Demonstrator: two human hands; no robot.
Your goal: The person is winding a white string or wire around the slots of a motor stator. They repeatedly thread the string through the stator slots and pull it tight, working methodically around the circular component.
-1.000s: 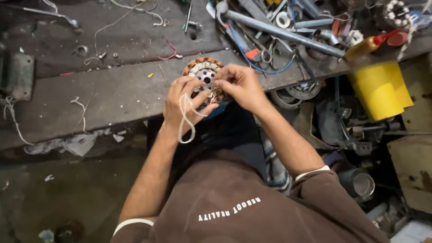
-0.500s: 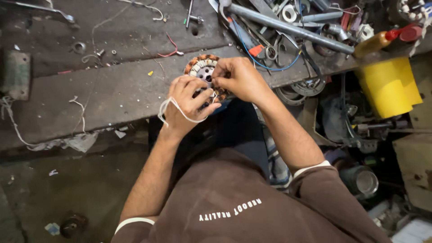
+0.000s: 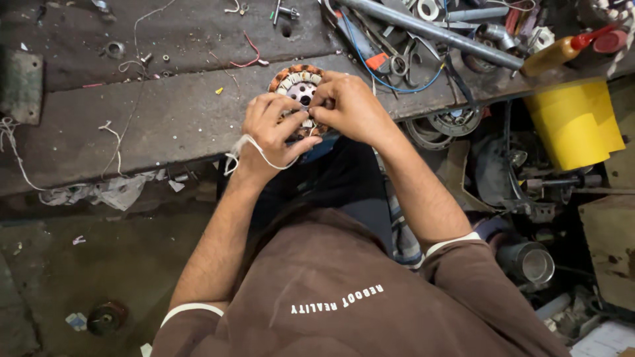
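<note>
A dark, dirty bench [image 3: 132, 125] fills the top, messy with wire bits and metal pipes [image 3: 430, 30]. Below lies a dusty grey floor [image 3: 73, 264]. A yellow bucket [image 3: 575, 122] sits at the right.

The hands [image 3: 311, 122] hide the stator's [image 3: 296, 82] near half, perhaps pinching the white cord [image 3: 254, 149].

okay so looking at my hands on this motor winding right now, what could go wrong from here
1. The stator sits at the workbench edge, held by both hands; a slip of the left hand or right hand might drop it toward the floor.
2. The white cord looped over your left hand could snag and tug the copper coils.
3. Loose tools and a blue wire crowd your right hand, so an elbow move may knock something off.
</note>
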